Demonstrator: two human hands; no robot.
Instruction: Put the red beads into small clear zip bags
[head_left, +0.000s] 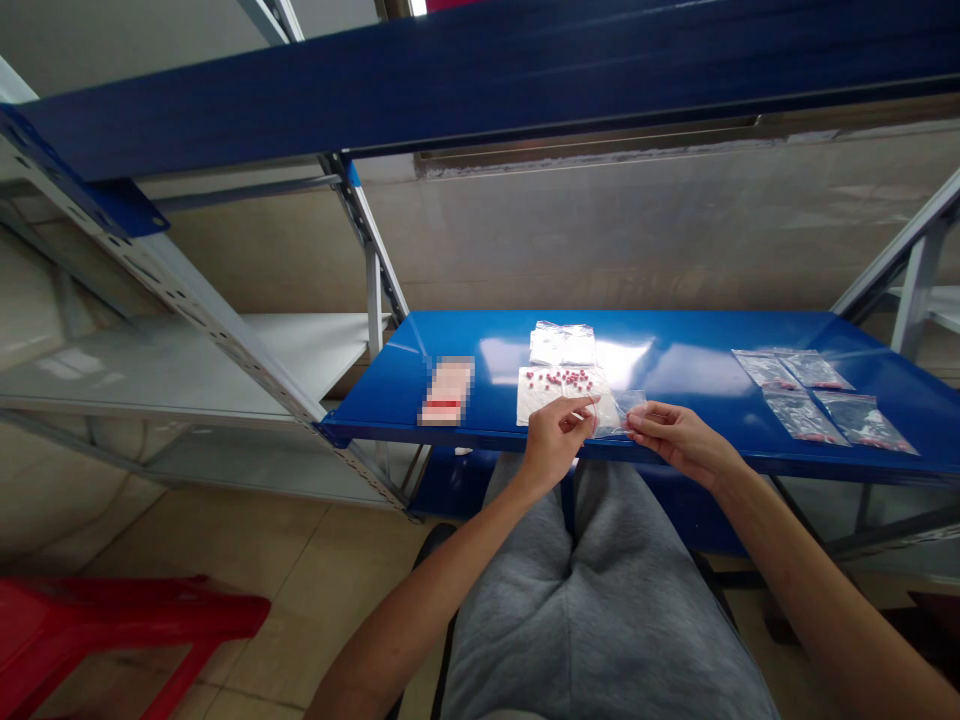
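Observation:
A small clear zip bag (pixel 619 408) is stretched between my two hands above the front edge of the blue shelf. My left hand (pixel 556 440) has its thumb and fingers closed at the bag's left end, where a thin red line shows. At the other end, my right hand (pixel 684 440) pinches the bag between thumb and fingers. Whether anything is inside the bag, I cannot tell. Just beyond my left hand, several small red beads (pixel 576 378) lie scattered on a white sheet (pixel 531 402). Behind them is a stack of clear bags (pixel 562 345) with white patches.
To the right, several clear bags (pixel 802 415) holding small red pieces lie on the blue shelf (pixel 675 345). A blurred-out pinkish rectangular item (pixel 448 390) is at the left. A blue beam (pixel 480 80) crosses overhead. On the floor at left stands a red stool (pixel 135 620).

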